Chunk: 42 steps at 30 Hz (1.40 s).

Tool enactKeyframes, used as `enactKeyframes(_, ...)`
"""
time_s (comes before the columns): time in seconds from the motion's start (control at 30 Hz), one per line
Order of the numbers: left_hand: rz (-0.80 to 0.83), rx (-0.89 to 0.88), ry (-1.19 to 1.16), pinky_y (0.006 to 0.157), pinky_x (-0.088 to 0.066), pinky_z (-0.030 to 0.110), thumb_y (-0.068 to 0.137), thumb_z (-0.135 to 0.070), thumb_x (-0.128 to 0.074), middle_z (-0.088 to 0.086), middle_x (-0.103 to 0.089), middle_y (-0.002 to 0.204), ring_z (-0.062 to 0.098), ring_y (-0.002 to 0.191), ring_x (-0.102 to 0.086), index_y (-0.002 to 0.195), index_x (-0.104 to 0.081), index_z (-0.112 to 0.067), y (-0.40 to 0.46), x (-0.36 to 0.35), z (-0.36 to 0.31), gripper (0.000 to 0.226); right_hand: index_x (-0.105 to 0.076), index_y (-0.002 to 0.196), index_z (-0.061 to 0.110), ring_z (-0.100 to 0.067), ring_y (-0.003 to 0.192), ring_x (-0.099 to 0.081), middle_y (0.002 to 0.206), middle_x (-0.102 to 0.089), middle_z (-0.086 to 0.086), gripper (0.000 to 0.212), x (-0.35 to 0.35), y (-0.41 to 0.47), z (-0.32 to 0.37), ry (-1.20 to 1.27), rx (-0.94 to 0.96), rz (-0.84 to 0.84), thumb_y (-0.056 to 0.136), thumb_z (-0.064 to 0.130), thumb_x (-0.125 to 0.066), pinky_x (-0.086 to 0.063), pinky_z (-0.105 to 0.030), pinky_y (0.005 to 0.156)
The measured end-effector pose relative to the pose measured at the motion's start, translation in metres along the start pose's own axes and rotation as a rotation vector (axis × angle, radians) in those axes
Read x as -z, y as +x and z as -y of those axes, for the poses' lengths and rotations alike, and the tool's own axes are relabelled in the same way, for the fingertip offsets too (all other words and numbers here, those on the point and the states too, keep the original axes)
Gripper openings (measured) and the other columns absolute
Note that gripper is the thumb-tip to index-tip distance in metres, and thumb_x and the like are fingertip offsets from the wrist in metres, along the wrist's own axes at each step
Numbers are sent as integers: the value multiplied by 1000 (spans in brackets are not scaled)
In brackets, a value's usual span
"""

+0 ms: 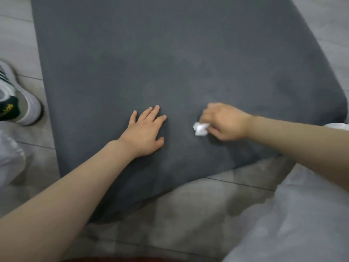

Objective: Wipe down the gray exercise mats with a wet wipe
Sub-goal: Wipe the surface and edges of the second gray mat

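Gray mat (170, 53), one: left hand (145, 132) spread flat on it, right hand (224, 121) pinching one white wipe (200, 128).

Both bare forearms reach from the near edge toward the middle of the scene. The left hand (146, 131) lies palm down, fingers straight and slightly spread, pointing far and a little right, the thumb stretched out to the right, wrist nearly level with the forearm. The right hand (223, 121) sits to its right, just apart, back of the hand up and the wrist bent so the fingers point left. Its fingers curl around a small white wad (200, 128); the hand is blurred, so the exact finger placement cannot be told.
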<state>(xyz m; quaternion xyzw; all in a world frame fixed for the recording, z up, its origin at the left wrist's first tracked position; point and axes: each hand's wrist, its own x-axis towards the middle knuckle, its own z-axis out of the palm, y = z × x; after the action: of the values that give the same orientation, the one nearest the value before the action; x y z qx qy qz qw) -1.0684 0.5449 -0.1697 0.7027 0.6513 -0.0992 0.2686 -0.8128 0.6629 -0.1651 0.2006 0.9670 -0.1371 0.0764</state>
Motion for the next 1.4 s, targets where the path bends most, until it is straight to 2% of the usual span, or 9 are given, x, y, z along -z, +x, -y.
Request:
enactKeyframes(0.13,-9,8,-8,122,0,54,95,-41,-49,4,5,166,20,152,5,156,-17,-23,0,-3,-4,71,-55,76,23,-18,77,-50,79,-54,5,14,-15,-73,41,-97,480,304,73,28,-69,-32,-29,67)
enactKeyframes(0.23,-15,3,-3,122,1,54,96,-41,-49,2,6,166,19,152,5,156,-17,-24,-1,-4,-2,71,-53,76,22,-21,76,-51,79,-54,1,13,-10,-47,30,-216,600,272,77,32,-61,-35,-33,65)
enactKeyframes(0.4,-35,-8,-15,122,0,53,96,-40,-50,0,4,166,18,152,4,156,-18,-25,0,-5,2,70,-61,78,9,-35,71,-58,76,-60,-15,25,27,62,-49,-316,72,-105,77,30,-47,-44,-36,58)
enactKeyframes(0.57,-20,-4,-10,123,-1,52,96,-42,-49,1,4,166,18,153,4,156,-18,-26,1,-3,4,70,-58,109,3,-37,108,-48,112,-58,-19,25,40,108,-83,-254,-624,-86,89,17,-51,-39,-43,85)
enactKeyframes(0.7,-14,6,23,121,-2,56,96,-48,-48,5,6,166,21,153,5,156,-17,-22,1,-4,-4,73,-64,91,8,-37,90,-55,90,-62,-15,17,15,52,-53,-62,-347,-129,82,14,-52,-46,-42,76)
enactKeyframes(0.87,-10,34,51,121,-2,58,95,-56,-45,7,7,166,24,153,5,157,-13,-18,-3,-5,-13,79,-62,77,20,-26,77,-58,76,-61,0,24,-10,-59,-2,-13,-95,65,82,30,-41,-50,-35,66)
enactKeyframes(1.03,5,-26,64,120,-2,60,91,-68,-43,4,4,166,23,153,3,157,-12,-21,-24,-15,-26,87,-64,69,22,-23,72,-59,71,-62,5,9,-15,-92,27,-70,-78,192,75,23,-58,-45,-29,58)
enactKeyframes(1.17,48,-121,100,120,1,59,84,-78,-44,2,8,166,21,152,6,158,-10,-26,-50,-29,-28,97,-65,85,21,-20,94,-56,93,-63,5,16,-7,-88,40,-183,-93,494,81,29,-51,-47,-34,77)
enactKeyframes(1.4,51,-150,313,118,6,62,71,-89,-46,5,18,164,26,152,13,157,9,-23,-82,-52,-20,121,-62,98,21,-17,102,-50,98,-57,4,16,4,-67,61,18,-319,225,88,28,-52,-43,-31,78)
